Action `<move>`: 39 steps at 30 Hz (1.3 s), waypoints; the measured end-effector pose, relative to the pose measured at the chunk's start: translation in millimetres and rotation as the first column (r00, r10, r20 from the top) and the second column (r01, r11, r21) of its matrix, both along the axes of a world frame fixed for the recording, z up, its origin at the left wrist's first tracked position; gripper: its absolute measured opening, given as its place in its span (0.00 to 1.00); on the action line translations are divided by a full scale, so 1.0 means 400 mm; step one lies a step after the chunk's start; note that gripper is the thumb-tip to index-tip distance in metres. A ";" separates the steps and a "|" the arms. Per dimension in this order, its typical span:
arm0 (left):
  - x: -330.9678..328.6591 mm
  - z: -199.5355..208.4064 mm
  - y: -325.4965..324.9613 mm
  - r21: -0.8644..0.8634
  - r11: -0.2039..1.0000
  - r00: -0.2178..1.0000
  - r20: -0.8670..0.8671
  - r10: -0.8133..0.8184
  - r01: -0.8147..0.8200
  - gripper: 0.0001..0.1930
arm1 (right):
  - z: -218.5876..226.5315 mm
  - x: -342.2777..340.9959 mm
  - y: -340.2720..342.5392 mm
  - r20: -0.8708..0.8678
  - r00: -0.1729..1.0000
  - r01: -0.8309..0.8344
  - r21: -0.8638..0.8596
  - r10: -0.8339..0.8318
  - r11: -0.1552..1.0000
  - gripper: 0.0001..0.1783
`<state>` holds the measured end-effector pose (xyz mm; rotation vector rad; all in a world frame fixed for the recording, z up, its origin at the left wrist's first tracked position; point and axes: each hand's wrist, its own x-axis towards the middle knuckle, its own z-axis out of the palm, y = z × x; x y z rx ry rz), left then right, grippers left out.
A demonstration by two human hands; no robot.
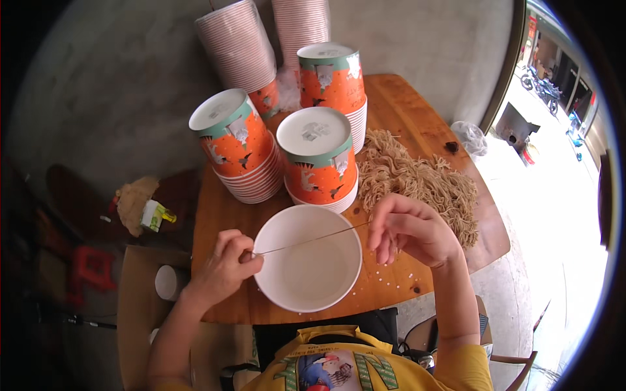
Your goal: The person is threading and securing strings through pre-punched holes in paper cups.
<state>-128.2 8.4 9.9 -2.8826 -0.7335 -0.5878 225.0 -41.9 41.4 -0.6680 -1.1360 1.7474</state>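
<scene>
My left hand point(227, 268) is closed by the left rim of a white paper bucket point(306, 287), its thumb and forefinger pinching one end of a thin brown string point(306, 242). The string runs taut across the bucket's open mouth, slanting up to the right. At its other end my right hand point(417, 231) is raised past the bucket's right rim, fingers curled around the string's end. The open bucket stands upright near the table's front edge, pale inside. Right of it lies a heap of tan strings point(424, 186), partly behind my right hand.
Stacks of upside-down orange and green paper buckets point(319, 146) stand behind the open one on the wooden table point(417, 104). Taller wrapped stacks point(238, 45) lean at the wall. A cardboard box point(137, 313) with a white bucket inside is at lower left. White bits lie near my right hand.
</scene>
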 end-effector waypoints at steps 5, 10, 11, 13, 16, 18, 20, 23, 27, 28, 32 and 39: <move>-0.018 -0.012 0.076 0.084 0.990 0.993 -0.020 -0.114 0.115 0.15 | -0.079 0.096 -0.053 -0.423 0.903 0.128 0.095 -0.076 0.987 0.09; -0.017 -0.016 0.133 0.259 0.948 0.981 -0.107 -0.162 0.185 0.18 | -0.127 0.106 -0.077 -0.243 0.875 0.446 0.069 -0.419 0.892 0.08; -0.015 -0.018 0.139 0.297 0.932 0.975 -0.142 -0.171 0.207 0.19 | -0.127 0.097 -0.081 -0.223 0.871 0.470 0.115 -0.438 0.875 0.09; -0.012 -0.016 0.151 0.328 0.921 0.973 -0.163 -0.165 0.211 0.15 | -0.125 0.077 -0.072 -0.332 0.816 0.530 0.104 -0.474 0.841 0.09; -0.021 -0.014 0.150 0.354 0.913 0.971 -0.196 -0.139 0.203 0.11 | -0.090 0.029 -0.053 -0.463 0.716 0.602 0.031 -0.522 0.798 0.11; -0.020 -0.007 0.146 0.354 0.912 0.968 -0.208 -0.139 0.207 0.11 | -0.065 0.013 -0.048 -0.658 0.596 0.554 -0.078 -0.461 0.829 0.10; -0.015 0.005 0.136 0.363 0.913 0.969 -0.223 -0.108 0.185 0.13 | -0.061 0.013 -0.043 -0.687 0.635 0.477 -0.011 -0.353 0.879 0.11; 0.025 0.039 0.086 0.194 0.979 0.998 0.013 -0.061 0.057 0.18 | -0.073 -0.006 -0.055 -0.345 0.818 0.526 0.127 -0.459 0.841 0.13; 0.160 0.052 -0.087 -0.513 0.857 0.960 0.215 0.178 -0.044 0.21 | -0.075 -0.077 -0.081 0.180 0.837 0.382 0.485 -0.517 0.787 0.10; 0.194 0.047 -0.116 -0.574 0.817 0.975 0.141 0.172 -0.061 0.21 | -0.090 -0.081 -0.087 0.305 0.812 0.299 0.514 -0.497 0.804 0.08; 0.243 0.043 -0.140 -0.803 0.591 0.956 0.111 0.273 -0.075 0.18 | -0.134 -0.102 -0.102 0.353 0.757 0.233 0.639 -0.549 0.733 0.08; 0.193 0.078 -0.095 -0.903 0.426 0.904 0.131 0.407 -0.061 0.24 | -0.179 -0.152 -0.110 0.222 0.778 0.403 0.540 -0.587 0.739 0.07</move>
